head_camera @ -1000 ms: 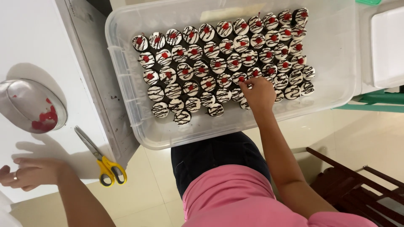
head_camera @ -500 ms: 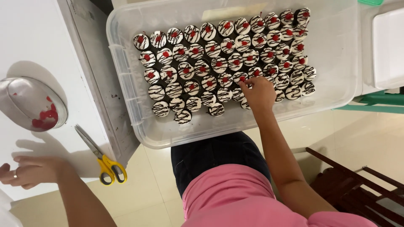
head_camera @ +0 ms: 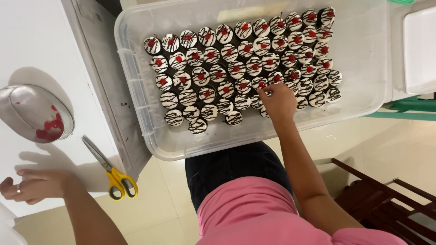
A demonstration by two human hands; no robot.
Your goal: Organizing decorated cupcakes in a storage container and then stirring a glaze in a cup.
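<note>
Little has shifted since the earlier frames: the right hand [head_camera: 278, 100] stays bent over the same spot in the tub, its fingertips edging slightly among the cakes, and the left hand [head_camera: 34, 185] has barely stirred on the white table [head_camera: 32, 45].

Nearest, a pink top and dark trousers fill the bottom of the view. The left hand rests on the table's near edge, fingers loosely curled with a ring showing, holding nothing. Just beside it lie yellow-handled scissors [head_camera: 111, 170], blades pointing away towards a tilted metal bowl [head_camera: 35, 113] smeared inside with red.

Further out, the right hand reaches into the clear plastic tub [head_camera: 145, 113], fingers pinched down at a small cake in the fourth row; whether anything sits between the fingertips cannot be told, since the hand's back hides them.

The mini cakes [head_camera: 227, 68] stand packed in slanting rows across the tub floor: small dark rounds topped with white icing and thin dark zigzag lines. Those in the far rows each carry a red cherry dot at the centre; the two nearest rows, and those right of the hand, show drizzle only.

At the far right sits a white lidded box [head_camera: 420, 50], with a dark wooden chair [head_camera: 377, 199] lower down
</note>
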